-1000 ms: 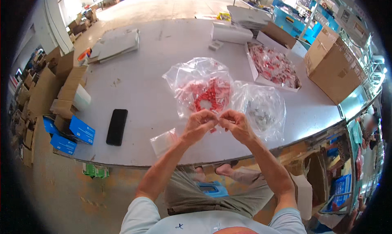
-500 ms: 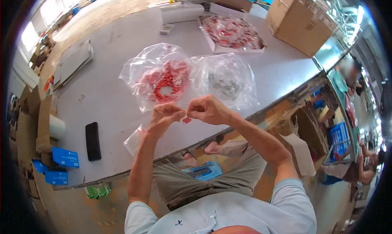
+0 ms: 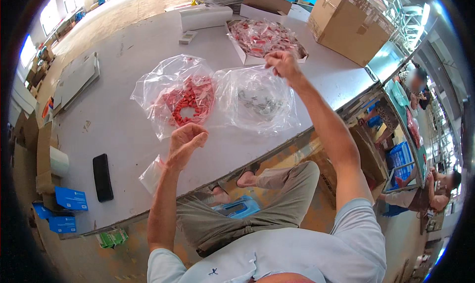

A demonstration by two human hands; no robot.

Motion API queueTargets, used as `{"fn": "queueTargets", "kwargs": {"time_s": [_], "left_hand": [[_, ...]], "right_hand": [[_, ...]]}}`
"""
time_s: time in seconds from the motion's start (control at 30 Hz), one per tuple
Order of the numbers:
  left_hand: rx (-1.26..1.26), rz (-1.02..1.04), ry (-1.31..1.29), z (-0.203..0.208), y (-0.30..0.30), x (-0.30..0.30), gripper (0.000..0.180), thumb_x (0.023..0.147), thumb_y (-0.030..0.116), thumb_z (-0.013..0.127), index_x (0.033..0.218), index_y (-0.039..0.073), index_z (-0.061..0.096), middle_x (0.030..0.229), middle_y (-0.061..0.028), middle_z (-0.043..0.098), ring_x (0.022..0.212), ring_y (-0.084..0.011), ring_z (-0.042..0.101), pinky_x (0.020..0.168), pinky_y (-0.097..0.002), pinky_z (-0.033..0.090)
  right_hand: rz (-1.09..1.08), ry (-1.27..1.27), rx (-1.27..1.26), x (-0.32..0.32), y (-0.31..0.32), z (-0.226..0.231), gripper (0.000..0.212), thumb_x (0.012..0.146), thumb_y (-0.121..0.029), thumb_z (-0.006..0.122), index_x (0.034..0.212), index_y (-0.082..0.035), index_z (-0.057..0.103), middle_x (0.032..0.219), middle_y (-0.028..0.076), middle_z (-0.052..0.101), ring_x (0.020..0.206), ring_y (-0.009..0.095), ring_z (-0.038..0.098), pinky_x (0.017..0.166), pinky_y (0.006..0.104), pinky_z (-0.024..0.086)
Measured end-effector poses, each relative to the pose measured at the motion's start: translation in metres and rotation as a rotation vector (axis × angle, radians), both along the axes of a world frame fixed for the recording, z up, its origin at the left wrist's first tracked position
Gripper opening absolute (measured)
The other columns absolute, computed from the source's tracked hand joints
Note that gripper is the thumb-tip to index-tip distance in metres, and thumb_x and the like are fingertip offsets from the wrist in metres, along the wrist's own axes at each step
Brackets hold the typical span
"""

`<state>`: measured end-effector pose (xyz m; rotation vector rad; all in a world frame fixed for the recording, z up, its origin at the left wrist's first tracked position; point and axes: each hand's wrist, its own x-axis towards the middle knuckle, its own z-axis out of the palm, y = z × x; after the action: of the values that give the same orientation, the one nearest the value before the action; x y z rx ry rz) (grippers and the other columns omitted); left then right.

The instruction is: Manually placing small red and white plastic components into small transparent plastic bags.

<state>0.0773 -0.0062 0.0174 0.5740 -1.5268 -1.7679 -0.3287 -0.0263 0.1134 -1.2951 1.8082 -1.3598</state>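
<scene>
My right hand [image 3: 283, 65] is stretched forward over the near edge of the shallow white box [image 3: 241, 53], which is heaped with small clear packets of red pieces [image 3: 262, 36]. Its fingers are pinched together, and anything between them is too small to make out. Close to the table's front edge, my left hand [image 3: 187, 143] hovers with curled fingers; whatever they may hold is hidden. Just beyond it lies an open clear plastic bag of red pieces [image 3: 195, 97]. A second clear bag [image 3: 257, 102], with small transparent or greyish pieces inside, sits to its right.
Beside my left forearm lies a small stack of clear bags [image 3: 151, 176]. A black phone [image 3: 102, 177] and blue boxes [image 3: 70, 199] are at the left. A large cardboard box [image 3: 349, 28] stands at the far right, a white roll [image 3: 205, 18] at the back. Other people sit at right.
My hands were together, pinching a small red piece. They have parted: the right reached forward to the white box, the left stayed near the front edge. The red piece no longer shows between them.
</scene>
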Motion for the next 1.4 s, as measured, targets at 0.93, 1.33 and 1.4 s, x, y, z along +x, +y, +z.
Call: {"fn": "queueTargets", "kwargs": {"time_s": [0.93, 1.33, 1.4], "left_hand": [[-1.052, 0.71, -0.795, -0.029, 0.108, 0.165, 0.024, 0.081, 0.009, 0.08, 0.104, 0.008, 0.074, 0.115, -0.0084, 0.067, 0.117, -0.0296, 0.059, 0.101, -0.0446, 0.046], [-0.977, 0.69, -0.797, -0.027, 0.108, 0.161, 0.029, 0.084, 0.011, 0.077, 0.112, 0.007, 0.072, 0.117, -0.0085, 0.067, 0.116, -0.0296, 0.06, 0.104, -0.0464, 0.046], [-1.0, 0.696, -0.84, -0.026, 0.109, 0.161, 0.031, 0.084, 0.011, 0.077, 0.114, 0.007, 0.071, 0.121, -0.0079, 0.066, 0.12, -0.0299, 0.058, 0.105, -0.0465, 0.046]], "right_hand": [[0.657, 0.298, 0.052, 0.346, 0.053, -0.104, 0.025, 0.085, -0.024, 0.075, 0.093, 0.0, 0.077, 0.083, 0.014, 0.076, 0.072, 0.021, 0.071, 0.07, 0.0342, 0.057], [0.689, 0.225, 0.287, 0.35, 0.047, -0.099, 0.025, 0.085, -0.022, 0.072, 0.093, 0.001, 0.078, 0.076, 0.014, 0.074, 0.067, 0.019, 0.07, 0.066, 0.0341, 0.056], [0.686, 0.159, 0.304, 0.348, 0.051, -0.097, 0.021, 0.087, -0.017, 0.072, 0.096, 0.001, 0.076, 0.075, 0.01, 0.072, 0.065, 0.013, 0.065, 0.061, 0.0306, 0.052]]}}
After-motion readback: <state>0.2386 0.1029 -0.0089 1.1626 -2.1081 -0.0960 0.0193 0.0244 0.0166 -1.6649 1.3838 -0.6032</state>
